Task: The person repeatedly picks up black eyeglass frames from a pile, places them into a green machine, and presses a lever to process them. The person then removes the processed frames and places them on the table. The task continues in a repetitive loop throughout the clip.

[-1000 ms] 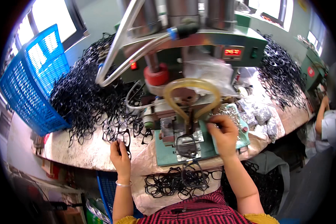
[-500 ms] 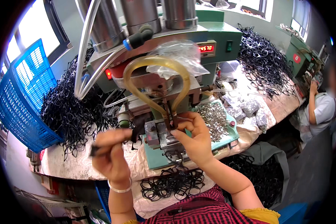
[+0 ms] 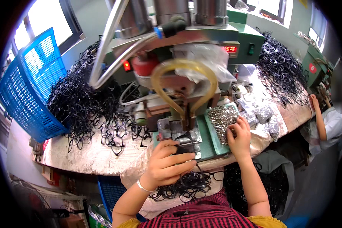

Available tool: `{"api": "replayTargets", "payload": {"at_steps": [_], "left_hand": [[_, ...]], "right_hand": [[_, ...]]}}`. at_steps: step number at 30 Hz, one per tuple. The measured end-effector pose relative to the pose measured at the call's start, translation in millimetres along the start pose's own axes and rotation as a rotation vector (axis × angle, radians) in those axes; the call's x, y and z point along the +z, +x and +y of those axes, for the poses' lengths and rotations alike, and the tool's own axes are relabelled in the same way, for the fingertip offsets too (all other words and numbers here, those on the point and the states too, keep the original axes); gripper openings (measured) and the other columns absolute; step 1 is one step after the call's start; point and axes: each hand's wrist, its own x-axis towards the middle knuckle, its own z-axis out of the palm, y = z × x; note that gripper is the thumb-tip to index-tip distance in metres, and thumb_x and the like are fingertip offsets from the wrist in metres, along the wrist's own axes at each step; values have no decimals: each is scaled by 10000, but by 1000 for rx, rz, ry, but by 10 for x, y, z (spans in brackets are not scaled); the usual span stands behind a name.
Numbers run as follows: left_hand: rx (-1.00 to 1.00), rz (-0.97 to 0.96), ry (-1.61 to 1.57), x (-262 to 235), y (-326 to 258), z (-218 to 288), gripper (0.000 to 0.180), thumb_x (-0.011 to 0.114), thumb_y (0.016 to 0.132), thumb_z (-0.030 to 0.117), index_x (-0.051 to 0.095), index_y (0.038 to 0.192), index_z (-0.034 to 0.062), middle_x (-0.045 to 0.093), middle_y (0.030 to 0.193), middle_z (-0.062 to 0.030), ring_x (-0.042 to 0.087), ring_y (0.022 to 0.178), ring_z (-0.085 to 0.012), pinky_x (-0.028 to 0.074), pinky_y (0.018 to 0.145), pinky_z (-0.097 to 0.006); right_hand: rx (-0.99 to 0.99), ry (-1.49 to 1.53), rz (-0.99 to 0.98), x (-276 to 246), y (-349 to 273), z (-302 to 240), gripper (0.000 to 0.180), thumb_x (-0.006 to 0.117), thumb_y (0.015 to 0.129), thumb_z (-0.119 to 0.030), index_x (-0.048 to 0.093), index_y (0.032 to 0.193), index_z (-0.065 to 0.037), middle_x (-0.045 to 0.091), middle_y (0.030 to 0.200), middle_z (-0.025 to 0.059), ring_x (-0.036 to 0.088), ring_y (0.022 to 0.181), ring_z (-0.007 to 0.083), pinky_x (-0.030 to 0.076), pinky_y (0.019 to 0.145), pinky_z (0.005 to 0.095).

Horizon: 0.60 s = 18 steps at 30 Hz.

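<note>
My left hand (image 3: 168, 164) is closed on a black eyeglass frame (image 3: 184, 139) in front of the machine's metal fixture (image 3: 192, 146). The fingers hide part of that frame. Over the right edge of a green tray (image 3: 214, 138), my right hand (image 3: 240, 141) has its thumb and fingertips drawn together at a heap of small metal parts (image 3: 221, 117). What lies between those fingertips, if anything, is too small to tell. A loose pile of black eyeglass frames (image 3: 188, 186) lies just below my left hand.
The green press (image 3: 247, 41) with metal cylinders and a yellow looped hose (image 3: 184, 64) stands ahead. Heaps of black frames flank it left (image 3: 79, 95) and right (image 3: 281, 68). A blue basket (image 3: 34, 83) leans at left. Another person (image 3: 326, 117) works at far right.
My left hand has come from the left to the front of the fixture. My right hand has left the fixture for the tray of metal parts. The whole view has shifted a little.
</note>
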Motion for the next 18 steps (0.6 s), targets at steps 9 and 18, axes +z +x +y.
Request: {"api": "replayTargets", "payload": {"at_steps": [9,18], "left_hand": [[-160,269,271,46,-431,186,290,721,767,58,722,1053,105,701,1154,-100,626,935,-267,482,942,-452],[-1064,80,509,-202,-649,-1144,1092,870,668,205,216,1529,51,280,1563,-211,276,1423,-433,217,1169,-494]], "right_hand": [[42,172,-7,52,165,-216,121,663,788,-45,625,899,-16,674,893,142,658,854,322,517,794,386],[246,540,-8,181,201,-295,98,640,857,32,634,952,6,640,839,16,585,774,99,475,754,235]]}}
